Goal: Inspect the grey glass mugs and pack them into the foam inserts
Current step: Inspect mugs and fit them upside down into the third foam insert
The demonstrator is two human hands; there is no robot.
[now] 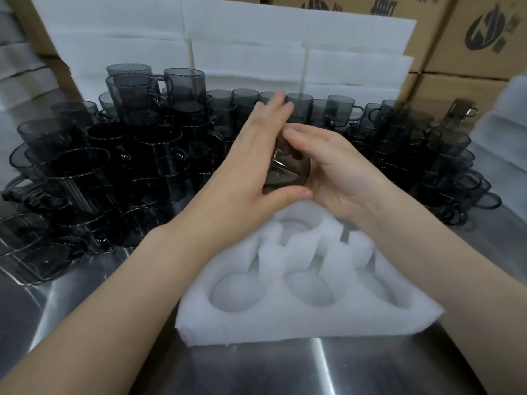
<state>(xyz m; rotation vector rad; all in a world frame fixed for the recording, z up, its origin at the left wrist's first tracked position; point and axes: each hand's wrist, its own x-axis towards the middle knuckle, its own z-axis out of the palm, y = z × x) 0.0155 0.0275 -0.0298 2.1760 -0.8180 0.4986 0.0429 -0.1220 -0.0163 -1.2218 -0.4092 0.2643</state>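
Nearest you is the bare steel worktop [285, 366], and on it sits the white foam insert [285, 329], just beyond the near edge and directly under your hands. Its two near round pockets on the left and in the middle show only foam, each with a narrow slot running toward the far side, probably for a handle. The near right pocket is partly hidden by your right forearm, and the far row is half covered by your wrists. A dark streak shows in the far right pocket and I cannot tell what it is. You hold one grey glass mug [288, 169] in the air above the far end of the insert, tipped on its side. Your left hand [256, 166] grasps it with the thumb hooked under its lower edge and the fingers laid up its left side. Your right hand [336, 172] cups the right side with the fingers curled over the top. Treat this mug as stiff, smooth and breakable. It is likely light, but slippery on bare skin, so take it by the body wall or the handle rather than by the thin rim. The stacked mugs [137, 155] crowd the worktop to the left, far and right, piled two and three high. Those piles look easy to topple. White foam sheets [256, 38] and cardboard boxes [470, 38] stand at the far side.
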